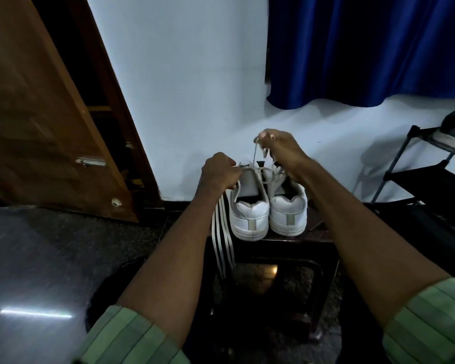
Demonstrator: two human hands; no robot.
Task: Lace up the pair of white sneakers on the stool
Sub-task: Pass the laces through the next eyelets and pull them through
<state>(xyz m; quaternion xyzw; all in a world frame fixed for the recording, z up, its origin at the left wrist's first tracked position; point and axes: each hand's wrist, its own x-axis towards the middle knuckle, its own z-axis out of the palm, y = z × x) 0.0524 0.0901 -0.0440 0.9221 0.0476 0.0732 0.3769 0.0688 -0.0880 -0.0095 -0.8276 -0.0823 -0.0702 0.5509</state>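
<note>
Two white sneakers stand side by side on a dark stool (294, 239), heels toward me: the left sneaker (250, 216) and the right sneaker (288, 214). My left hand (220, 172) grips white laces (223, 245) whose loose ends hang down past the stool's left edge. My right hand (279, 147) is raised above the shoes and pinches a lace end that runs down to the left sneaker's eyelets. The shoes' fronts are hidden behind my hands.
A white wall rises just behind the stool. An open wooden door (50, 122) stands at the left, a blue curtain (365, 48) hangs upper right, and a black shoe rack (431, 179) stands at the right. Dark polished floor lies to the left.
</note>
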